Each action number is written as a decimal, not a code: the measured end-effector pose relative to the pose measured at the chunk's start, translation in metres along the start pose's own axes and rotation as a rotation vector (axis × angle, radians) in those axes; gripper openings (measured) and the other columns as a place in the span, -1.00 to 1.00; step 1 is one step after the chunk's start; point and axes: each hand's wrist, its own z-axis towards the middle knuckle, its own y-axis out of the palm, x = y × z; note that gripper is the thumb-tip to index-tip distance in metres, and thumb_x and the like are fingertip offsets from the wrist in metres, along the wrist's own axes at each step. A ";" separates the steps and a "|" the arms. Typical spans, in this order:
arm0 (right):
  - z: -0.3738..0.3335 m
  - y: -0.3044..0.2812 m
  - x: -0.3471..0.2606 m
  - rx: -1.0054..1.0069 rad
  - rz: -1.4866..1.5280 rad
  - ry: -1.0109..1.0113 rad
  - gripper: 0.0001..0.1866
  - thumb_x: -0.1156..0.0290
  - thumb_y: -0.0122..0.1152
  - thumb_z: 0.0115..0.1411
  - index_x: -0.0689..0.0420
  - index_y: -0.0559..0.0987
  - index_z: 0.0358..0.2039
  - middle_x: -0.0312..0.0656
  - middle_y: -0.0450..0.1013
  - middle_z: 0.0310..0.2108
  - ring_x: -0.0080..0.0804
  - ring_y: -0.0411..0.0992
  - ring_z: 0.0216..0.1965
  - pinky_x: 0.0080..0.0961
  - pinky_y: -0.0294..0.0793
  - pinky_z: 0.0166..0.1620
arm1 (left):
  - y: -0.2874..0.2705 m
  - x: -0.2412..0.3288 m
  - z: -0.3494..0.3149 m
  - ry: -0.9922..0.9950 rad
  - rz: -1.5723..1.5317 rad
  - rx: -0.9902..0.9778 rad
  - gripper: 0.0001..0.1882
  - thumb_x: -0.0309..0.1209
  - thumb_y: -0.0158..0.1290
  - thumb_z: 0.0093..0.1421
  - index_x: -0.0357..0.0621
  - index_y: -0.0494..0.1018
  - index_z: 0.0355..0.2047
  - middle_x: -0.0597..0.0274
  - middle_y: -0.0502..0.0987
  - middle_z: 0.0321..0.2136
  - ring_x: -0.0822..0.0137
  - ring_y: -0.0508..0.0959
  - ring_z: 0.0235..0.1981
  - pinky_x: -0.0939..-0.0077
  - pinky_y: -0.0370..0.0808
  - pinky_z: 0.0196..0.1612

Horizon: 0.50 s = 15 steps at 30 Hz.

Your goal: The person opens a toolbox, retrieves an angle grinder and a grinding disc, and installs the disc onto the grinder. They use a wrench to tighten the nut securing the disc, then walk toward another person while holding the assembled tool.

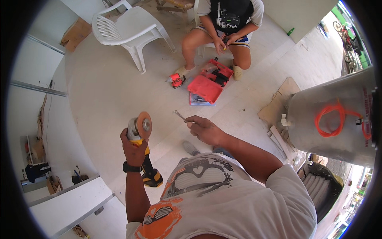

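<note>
My left hand point(134, 150) grips a yellow and black cordless angle grinder point(150, 172) near its head, the body hanging down beside my forearm. A reddish-brown disc point(144, 124) sits on the grinder's spindle and faces right. To the right of the disc, my right hand point(205, 130) is closed around the handle of a small metal wrench point(179, 115). The wrench's jaw end points up and left, apart from the disc. My fingers hide the other end of the wrench.
Ahead, a seated person point(230, 28) handles a small object. Before them lie an open red tool case point(207, 91) and a red power tool point(176, 80). A white plastic chair point(133, 28) stands far left. A large metal tank point(302, 115) with orange tubing point(328, 131) stands right, beside cardboard point(278, 101).
</note>
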 end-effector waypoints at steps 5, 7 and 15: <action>-0.015 0.039 -0.063 -0.038 0.191 0.045 -0.55 0.16 0.00 0.54 0.13 0.36 0.30 -0.41 0.25 -0.48 -0.68 0.10 -0.56 -0.62 0.11 -0.50 | 0.012 0.027 0.035 0.191 -0.211 0.107 -0.16 -0.47 0.38 0.09 -0.29 0.15 0.30 -0.01 0.42 0.09 0.22 0.51 0.06 0.28 0.49 0.15; -0.015 0.049 -0.071 -0.050 0.221 0.021 -0.57 0.18 -0.02 0.54 0.12 0.36 0.29 -0.41 0.24 -0.49 -0.68 0.09 -0.57 -0.62 0.11 -0.52 | 0.015 0.031 0.042 0.111 -0.281 0.108 -0.16 -0.50 0.39 0.08 -0.26 0.16 0.30 0.02 0.42 0.09 0.22 0.50 0.08 0.29 0.48 0.17; -0.004 0.064 -0.078 -0.009 0.224 0.031 -0.51 0.16 0.02 0.52 0.14 0.32 0.33 -0.34 0.30 -0.46 -0.63 0.16 -0.59 -0.59 0.19 -0.51 | 0.024 0.039 0.043 0.015 -0.312 0.144 -0.20 -0.53 0.39 0.07 -0.27 0.20 0.26 0.05 0.44 0.06 0.24 0.51 0.07 0.30 0.49 0.16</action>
